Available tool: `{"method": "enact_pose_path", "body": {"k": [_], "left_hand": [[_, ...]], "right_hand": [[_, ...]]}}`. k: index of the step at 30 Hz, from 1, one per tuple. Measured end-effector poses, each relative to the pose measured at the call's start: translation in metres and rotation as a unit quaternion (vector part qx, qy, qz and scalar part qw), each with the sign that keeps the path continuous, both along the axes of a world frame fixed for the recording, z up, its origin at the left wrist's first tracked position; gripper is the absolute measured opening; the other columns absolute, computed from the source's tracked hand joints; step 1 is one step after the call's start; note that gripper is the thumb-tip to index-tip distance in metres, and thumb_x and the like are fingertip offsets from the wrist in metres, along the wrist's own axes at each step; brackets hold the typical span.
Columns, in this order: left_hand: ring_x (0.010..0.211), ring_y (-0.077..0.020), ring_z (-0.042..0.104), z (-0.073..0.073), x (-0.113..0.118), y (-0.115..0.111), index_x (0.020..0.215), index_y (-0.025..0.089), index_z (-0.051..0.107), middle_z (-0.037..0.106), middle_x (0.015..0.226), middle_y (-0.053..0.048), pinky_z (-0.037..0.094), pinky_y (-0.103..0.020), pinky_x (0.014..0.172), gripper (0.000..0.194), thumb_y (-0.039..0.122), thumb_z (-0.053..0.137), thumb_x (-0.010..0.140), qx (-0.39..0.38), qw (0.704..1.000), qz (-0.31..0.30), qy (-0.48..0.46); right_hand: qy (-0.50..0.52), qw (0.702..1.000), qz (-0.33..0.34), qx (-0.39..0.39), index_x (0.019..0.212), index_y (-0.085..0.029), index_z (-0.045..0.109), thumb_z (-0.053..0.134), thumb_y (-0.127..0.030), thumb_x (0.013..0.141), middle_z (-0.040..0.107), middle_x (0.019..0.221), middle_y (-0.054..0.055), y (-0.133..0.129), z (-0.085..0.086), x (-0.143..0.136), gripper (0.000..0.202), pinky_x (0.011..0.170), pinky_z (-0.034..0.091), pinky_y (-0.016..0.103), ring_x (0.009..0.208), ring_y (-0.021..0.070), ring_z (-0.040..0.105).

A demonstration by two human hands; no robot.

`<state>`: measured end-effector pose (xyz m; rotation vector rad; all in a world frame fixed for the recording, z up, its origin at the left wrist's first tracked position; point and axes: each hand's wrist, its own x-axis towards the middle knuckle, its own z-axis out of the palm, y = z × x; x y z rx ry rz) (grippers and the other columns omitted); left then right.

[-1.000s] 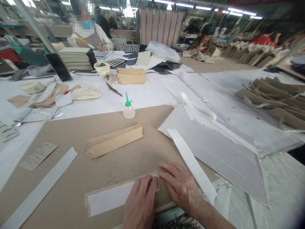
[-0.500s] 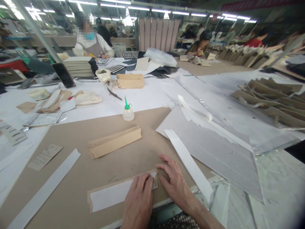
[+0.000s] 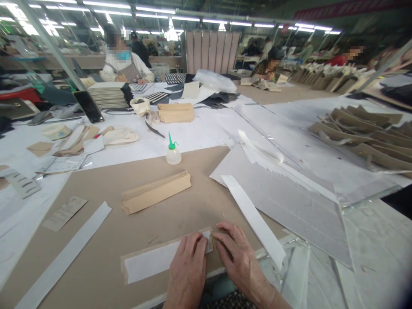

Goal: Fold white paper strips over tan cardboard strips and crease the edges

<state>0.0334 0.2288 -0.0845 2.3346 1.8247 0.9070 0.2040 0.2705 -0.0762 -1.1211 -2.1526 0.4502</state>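
A white strip (image 3: 149, 262) lies on top of a slightly larger tan strip (image 3: 123, 270), whose edges show around it. My left hand (image 3: 188, 268) presses on the white strip near its right end, fingers bent and close together; its thumb is hidden. At the tan strip's right end, my right hand (image 3: 240, 255) has its thumb and index finger closed on the edge, which looks turned up. Behind them rests a stack of tan strips (image 3: 157, 195). White strips (image 3: 254, 221) lie to the right of my right hand.
A squeeze bottle with a green spout (image 3: 174, 155) stands at the brown board's (image 3: 106, 182) far edge. Leftward lie a long white strip (image 3: 64, 253) and a written card (image 3: 65, 213). A grey sheet (image 3: 283, 210) covers the right side. A co-worker (image 3: 127, 64) sits across the table.
My right hand has drawn its spread fingers in and closed them at the tan strip's right end. My left hand stays on the white strip. The view has shifted slightly.
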Motion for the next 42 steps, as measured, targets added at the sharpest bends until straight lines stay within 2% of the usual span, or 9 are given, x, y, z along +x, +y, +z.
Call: {"method": "enact_pose_path", "body": {"k": [8, 15, 20, 25, 27, 31, 33, 37, 42], "left_hand": [[0.094, -0.0200, 0.062, -0.001, 0.001, 0.000, 0.117, 0.018, 0.059, 0.064, 0.107, -0.008, 0.057, -0.033, 0.082, 0.030, 0.007, 0.041, 0.096, 0.006, 1.000, 0.000, -0.004], [0.093, -0.0203, 0.061, -0.003, 0.001, -0.001, 0.111, 0.018, 0.061, 0.064, 0.108, -0.008, 0.056, -0.033, 0.081, 0.025, 0.008, 0.043, 0.096, -0.007, 1.000, 0.003, -0.006], [0.094, -0.0205, 0.062, -0.002, 0.000, 0.000, 0.113, 0.018, 0.061, 0.064, 0.108, -0.008, 0.056, -0.033, 0.082, 0.027, 0.008, 0.043, 0.096, -0.013, 1.000, 0.000, -0.011], [0.094, -0.0207, 0.062, -0.002, 0.001, 0.000, 0.114, 0.018, 0.060, 0.065, 0.107, -0.007, 0.057, -0.034, 0.083, 0.029, 0.006, 0.042, 0.095, -0.012, 1.000, 0.002, -0.012], [0.094, -0.0207, 0.063, -0.003, 0.002, -0.001, 0.116, 0.018, 0.060, 0.065, 0.108, -0.007, 0.057, -0.035, 0.083, 0.029, 0.007, 0.042, 0.096, -0.006, 1.000, 0.003, -0.007], [0.094, -0.0208, 0.064, -0.005, 0.001, -0.001, 0.113, 0.018, 0.059, 0.065, 0.107, -0.008, 0.057, -0.034, 0.081, 0.025, 0.009, 0.042, 0.097, 0.019, 1.000, 0.009, -0.017], [0.095, -0.0205, 0.064, -0.007, 0.001, 0.000, 0.109, 0.018, 0.058, 0.064, 0.106, -0.008, 0.058, -0.033, 0.080, 0.021, 0.010, 0.042, 0.098, 0.029, 0.999, 0.019, -0.036], [0.096, -0.0203, 0.064, -0.010, 0.001, 0.001, 0.102, 0.019, 0.057, 0.063, 0.106, -0.008, 0.058, -0.033, 0.082, 0.014, 0.013, 0.045, 0.099, 0.022, 0.996, 0.035, -0.075], [0.098, -0.0224, 0.062, -0.005, 0.002, -0.003, 0.103, 0.019, 0.057, 0.062, 0.108, -0.008, 0.057, -0.038, 0.086, 0.011, 0.012, 0.052, 0.095, 0.035, 0.994, 0.069, -0.077]], "right_hand": [[-0.126, 0.990, 0.029, 0.063, 0.118, -0.018, 0.064, 0.050, -0.004, 0.088, 0.062, 0.118, 0.013, -0.001, 0.002, -0.005, 0.036, 0.089, 0.055, 0.045, 0.103, 0.0283, 0.059], [-0.010, 1.000, 0.000, 0.001, 0.120, -0.023, 0.060, 0.045, -0.011, 0.100, 0.058, 0.118, 0.010, 0.004, -0.002, -0.001, 0.028, 0.093, 0.054, 0.040, 0.107, 0.0239, 0.058], [-0.041, 0.999, 0.004, 0.019, 0.119, -0.022, 0.061, 0.044, -0.010, 0.100, 0.060, 0.114, 0.010, 0.003, -0.003, -0.003, 0.028, 0.089, 0.055, 0.040, 0.102, 0.0243, 0.060], [-0.120, 0.988, 0.024, 0.090, 0.123, -0.015, 0.061, 0.047, -0.005, 0.093, 0.065, 0.115, 0.014, -0.001, -0.001, -0.008, 0.035, 0.087, 0.056, 0.045, 0.101, 0.0289, 0.061], [-0.121, 0.989, 0.033, 0.083, 0.125, -0.015, 0.060, 0.048, -0.003, 0.091, 0.065, 0.116, 0.014, 0.000, 0.001, -0.007, 0.039, 0.087, 0.056, 0.046, 0.102, 0.0296, 0.061], [-0.009, 0.999, 0.028, -0.014, 0.102, -0.022, 0.066, 0.049, -0.007, 0.093, 0.065, 0.114, 0.008, 0.011, 0.005, 0.001, 0.024, 0.090, 0.056, 0.037, 0.106, 0.0235, 0.062], [0.035, 0.999, 0.003, -0.026, 0.091, -0.022, 0.063, 0.050, -0.010, 0.092, 0.065, 0.113, 0.008, 0.015, 0.005, 0.005, 0.017, 0.092, 0.056, 0.037, 0.107, 0.0231, 0.063], [0.023, 0.999, -0.019, 0.028, 0.109, -0.021, 0.062, 0.046, -0.011, 0.096, 0.063, 0.118, 0.011, 0.012, 0.006, 0.000, 0.023, 0.095, 0.053, 0.040, 0.110, 0.0235, 0.062], [-0.072, 0.986, 0.083, 0.124, 0.118, -0.017, 0.063, 0.040, -0.010, 0.100, 0.067, 0.112, 0.011, 0.000, 0.011, -0.018, 0.029, 0.092, 0.047, 0.041, 0.104, 0.0250, 0.060]]}}
